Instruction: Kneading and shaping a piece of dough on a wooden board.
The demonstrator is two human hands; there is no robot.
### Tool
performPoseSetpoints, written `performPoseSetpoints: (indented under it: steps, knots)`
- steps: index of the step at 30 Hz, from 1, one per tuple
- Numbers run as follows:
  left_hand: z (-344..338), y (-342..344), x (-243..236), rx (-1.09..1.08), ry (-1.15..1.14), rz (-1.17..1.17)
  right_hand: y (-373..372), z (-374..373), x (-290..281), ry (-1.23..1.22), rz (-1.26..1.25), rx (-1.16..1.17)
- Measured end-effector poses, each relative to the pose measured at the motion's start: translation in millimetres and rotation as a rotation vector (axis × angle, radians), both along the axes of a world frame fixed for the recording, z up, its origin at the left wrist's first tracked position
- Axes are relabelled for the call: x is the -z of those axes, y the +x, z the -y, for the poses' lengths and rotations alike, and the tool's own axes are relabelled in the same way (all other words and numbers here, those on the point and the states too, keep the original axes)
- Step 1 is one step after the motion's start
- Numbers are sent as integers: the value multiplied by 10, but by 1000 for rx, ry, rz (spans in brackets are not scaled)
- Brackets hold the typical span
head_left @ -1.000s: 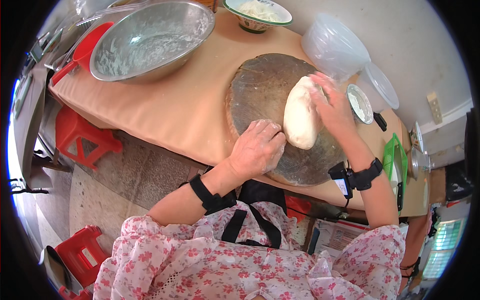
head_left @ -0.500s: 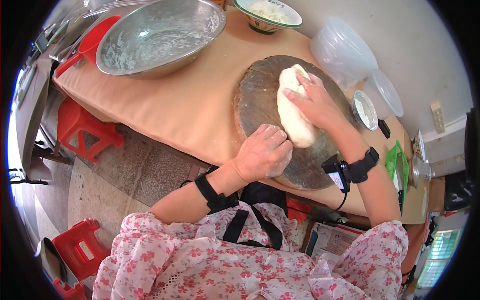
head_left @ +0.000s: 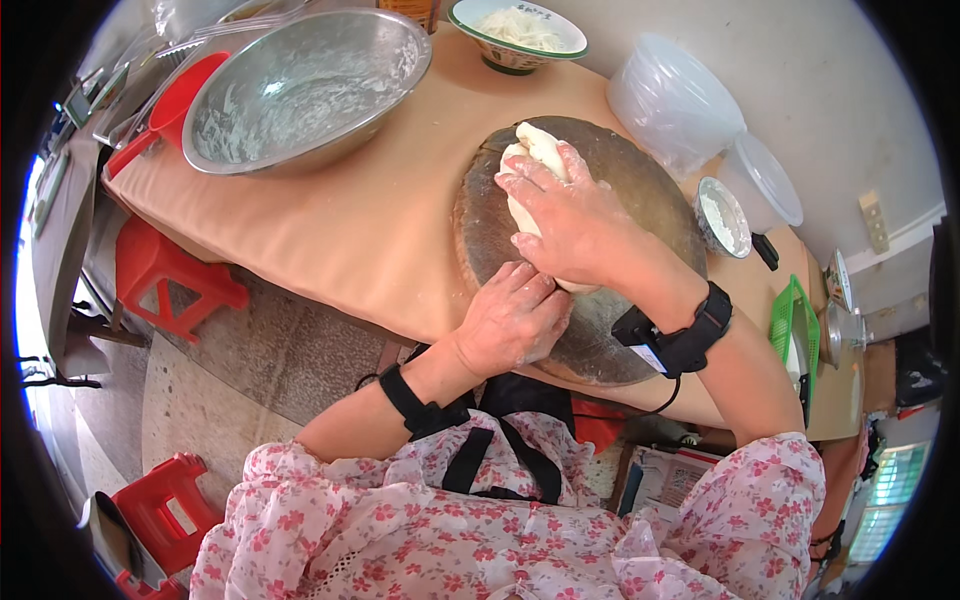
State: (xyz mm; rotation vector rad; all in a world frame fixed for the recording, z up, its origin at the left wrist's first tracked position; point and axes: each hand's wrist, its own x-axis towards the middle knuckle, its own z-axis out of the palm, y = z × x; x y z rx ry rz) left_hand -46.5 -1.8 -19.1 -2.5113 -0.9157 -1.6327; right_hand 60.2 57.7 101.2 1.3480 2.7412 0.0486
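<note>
A long lump of white dough (head_left: 541, 146) lies on a round wooden chopping board (head_left: 640, 330) dusted with flour. Across its top rests my right hand (head_left: 575, 222), floury fingers curled over the far and left sides, gripping it. My left hand (head_left: 513, 318) is closed, knuckles up, over the board's near left edge, close against the near end of the dough. Its fingertips are tucked under, so what they hold, if anything, is hidden. Much of the dough's middle is covered by my right hand.
A big steel bowl (head_left: 310, 90) with floury smears stands at the far left, beside a red dipper (head_left: 190, 95). A bowl of white shreds (head_left: 517, 30) is at the back. Right of the board are plastic tubs (head_left: 675, 100), a flour bowl (head_left: 722, 218) and a green basket (head_left: 795, 330).
My right hand has moved left and turned over the dough, its fingers now reaching past the left side. The dough has shifted left. My left hand has moved slightly left and nearer me.
</note>
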Motion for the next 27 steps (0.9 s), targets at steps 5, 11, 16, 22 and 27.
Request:
performPoseSetpoints:
  steps: [5, 11, 16, 22, 27]
  knots:
    - [27, -53, -44, 21, -111, -37, 226, -230, -55, -55, -41, 188]
    - [31, -49, -80, 6, -100, -55, 1173, -516, -38, -359, -470, 382]
    - [36, -37, -67, 6, -96, -52, 1511, -349, -6, -372, -733, 726]
    - [38, -60, -63, -2, -94, -55, 892, -59, 124, 116, -209, 341]
    - [44, -60, -64, 5, -104, -57, 1095, -229, 85, 101, -63, 418]
